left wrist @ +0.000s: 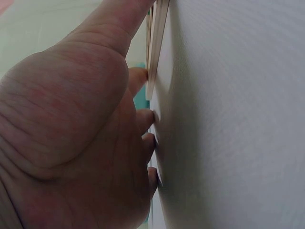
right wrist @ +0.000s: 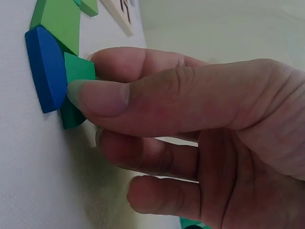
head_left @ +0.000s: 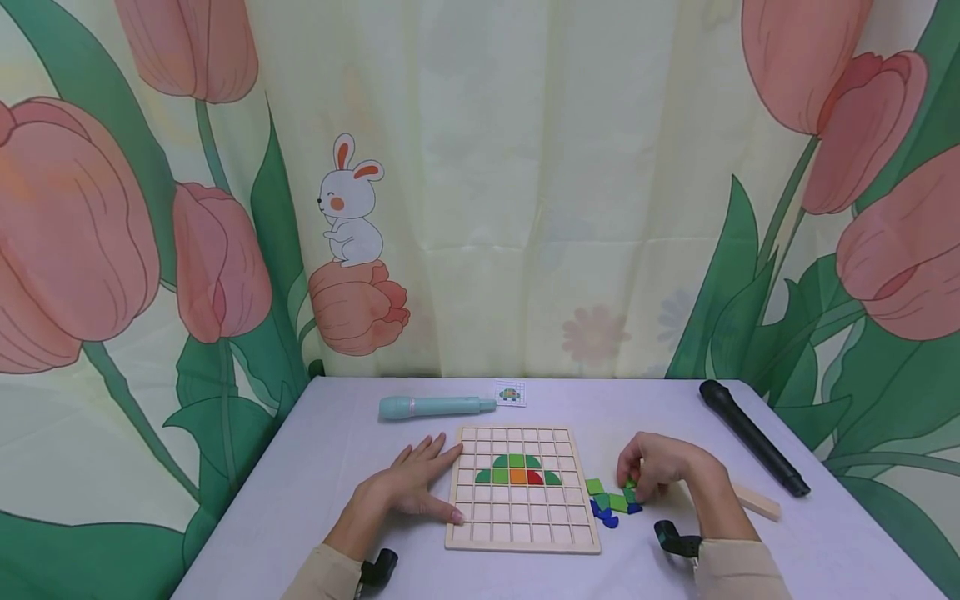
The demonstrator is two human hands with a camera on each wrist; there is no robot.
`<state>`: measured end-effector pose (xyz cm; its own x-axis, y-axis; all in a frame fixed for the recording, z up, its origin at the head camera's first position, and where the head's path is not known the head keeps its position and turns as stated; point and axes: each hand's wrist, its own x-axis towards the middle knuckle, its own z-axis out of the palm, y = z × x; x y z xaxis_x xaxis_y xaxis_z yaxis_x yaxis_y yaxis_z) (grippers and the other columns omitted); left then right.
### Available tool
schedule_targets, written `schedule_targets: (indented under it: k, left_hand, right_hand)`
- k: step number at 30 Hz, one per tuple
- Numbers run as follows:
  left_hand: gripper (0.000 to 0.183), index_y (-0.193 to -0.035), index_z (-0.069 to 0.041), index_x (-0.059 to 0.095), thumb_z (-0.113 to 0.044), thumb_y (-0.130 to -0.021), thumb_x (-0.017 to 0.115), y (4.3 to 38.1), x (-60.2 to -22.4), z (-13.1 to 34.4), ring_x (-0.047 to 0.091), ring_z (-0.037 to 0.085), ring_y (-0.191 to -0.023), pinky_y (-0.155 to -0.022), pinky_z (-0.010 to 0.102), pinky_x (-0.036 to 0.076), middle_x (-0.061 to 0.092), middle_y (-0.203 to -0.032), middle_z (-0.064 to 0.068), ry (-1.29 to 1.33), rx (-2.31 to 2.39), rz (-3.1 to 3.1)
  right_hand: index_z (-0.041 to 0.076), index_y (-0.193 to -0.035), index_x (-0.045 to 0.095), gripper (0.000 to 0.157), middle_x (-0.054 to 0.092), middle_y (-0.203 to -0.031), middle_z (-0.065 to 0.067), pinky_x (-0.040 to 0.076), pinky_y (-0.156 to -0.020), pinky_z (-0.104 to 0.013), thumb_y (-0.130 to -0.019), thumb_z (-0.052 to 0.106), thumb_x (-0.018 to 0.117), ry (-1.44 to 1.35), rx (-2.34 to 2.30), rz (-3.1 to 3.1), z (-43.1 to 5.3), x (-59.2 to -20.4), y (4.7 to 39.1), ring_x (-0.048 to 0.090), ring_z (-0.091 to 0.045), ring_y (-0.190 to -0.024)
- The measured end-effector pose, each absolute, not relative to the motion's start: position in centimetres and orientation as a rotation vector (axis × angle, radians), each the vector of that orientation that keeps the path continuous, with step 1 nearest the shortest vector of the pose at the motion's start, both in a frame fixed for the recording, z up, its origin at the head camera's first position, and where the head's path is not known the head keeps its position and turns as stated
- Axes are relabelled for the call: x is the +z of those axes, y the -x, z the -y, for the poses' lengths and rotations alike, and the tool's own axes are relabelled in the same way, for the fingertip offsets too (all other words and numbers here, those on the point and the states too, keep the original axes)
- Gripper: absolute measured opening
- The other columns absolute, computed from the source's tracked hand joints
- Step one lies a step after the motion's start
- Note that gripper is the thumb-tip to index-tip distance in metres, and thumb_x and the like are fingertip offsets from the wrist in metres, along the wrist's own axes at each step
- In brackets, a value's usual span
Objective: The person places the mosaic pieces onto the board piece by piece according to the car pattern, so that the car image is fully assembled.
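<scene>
A wooden grid board point(head_left: 522, 533) lies on the table, with several green tiles, an orange tile point(head_left: 517, 477) and a red tile point(head_left: 535, 477) set in its upper half. My left hand point(head_left: 412, 483) is spread flat at the board's left edge, thumb and index finger touching the frame. To the right of the board, my right hand point(head_left: 660, 462) pinches a dark green block point(right wrist: 78, 67) between thumb and index finger, at the small pile of blocks. A blue block point(right wrist: 45, 69) and a light green block point(right wrist: 57, 24) lie against it.
Behind the board lie a light teal pen-like stick point(head_left: 438, 407) and a small pattern card point(head_left: 511, 393). A black microphone-like rod point(head_left: 753, 437) lies at the back right. A wooden strip point(head_left: 756, 502) sits beyond the right wrist. A printed curtain point(head_left: 480, 208) hangs behind the table.
</scene>
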<state>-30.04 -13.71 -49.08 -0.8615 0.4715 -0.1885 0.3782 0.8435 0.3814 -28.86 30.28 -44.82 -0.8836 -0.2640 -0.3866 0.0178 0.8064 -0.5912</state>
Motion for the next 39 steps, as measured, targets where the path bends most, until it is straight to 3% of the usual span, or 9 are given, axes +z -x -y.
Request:
schedule_targets:
  k: [8, 14, 22, 33, 39]
  left_hand:
    - [0.119, -0.166, -0.029, 0.029, -0.08, -0.07, 0.078, 30.0, -48.9, 13.7, 0.009, 0.034, -0.164, -0.13, 0.062, 0.01, 0.015, -0.176, 0.011, -0.652, 0.481, -2.742]
    - [0.119, -0.166, -0.029, 0.029, -0.08, -0.07, 0.078, 29.8, -48.9, 13.7, 0.009, 0.034, -0.163, -0.13, 0.061, 0.01, 0.015, -0.176, 0.011, -0.656, 0.484, -2.743]
    - [0.118, -0.166, -0.027, 0.03, -0.077, -0.071, 0.08, 29.7, -48.9, 13.7, 0.009, 0.036, -0.163, -0.13, 0.062, 0.011, 0.016, -0.175, 0.013, -0.671, 0.493, -2.742]
    - [0.12, -0.166, -0.029, 0.029, -0.08, -0.07, 0.078, 30.1, -49.0, 13.8, 0.008, 0.035, -0.163, -0.13, 0.062, 0.008, 0.015, -0.176, 0.011, -0.666, 0.484, -2.747]
    - [0.12, -0.166, -0.029, 0.029, -0.08, -0.069, 0.078, 30.0, -49.2, 13.8, 0.008, 0.034, -0.164, -0.13, 0.062, 0.009, 0.015, -0.176, 0.011, -0.659, 0.497, -2.745]
  right_hand:
    - [0.01, -0.085, 0.077, 0.027, 0.058, -0.071, -0.003, 0.043, -0.053, -0.026, -0.072, -0.012, 0.084, 0.181, -0.864, -2.503, -30.3, -44.9, 29.0, 0.055, -0.018, -0.071]
    - [0.01, -0.084, 0.076, 0.026, 0.058, -0.07, -0.002, 0.036, -0.051, -0.026, -0.072, -0.01, 0.086, 0.199, -0.837, -2.517, -30.1, -44.9, 29.0, 0.052, -0.018, -0.067]
    - [0.008, -0.082, 0.072, 0.026, 0.059, -0.073, -0.004, 0.043, -0.069, -0.032, -0.07, -0.008, 0.089, 0.27, -0.784, -2.563, -29.7, -44.9, 29.3, 0.055, -0.02, -0.076]
    - [0.005, -0.081, 0.068, 0.022, 0.061, -0.073, -0.004, 0.044, -0.069, -0.033, -0.074, -0.007, 0.086, 0.347, -0.804, -2.559, -29.5, -44.3, 29.3, 0.056, -0.02, -0.073]
    - [0.001, -0.089, 0.068, 0.017, 0.064, -0.078, -0.004, 0.048, -0.064, -0.028, -0.082, -0.001, 0.083, 0.495, -1.014, -2.523, -29.6, -43.6, 29.7, 0.058, -0.019, -0.075]
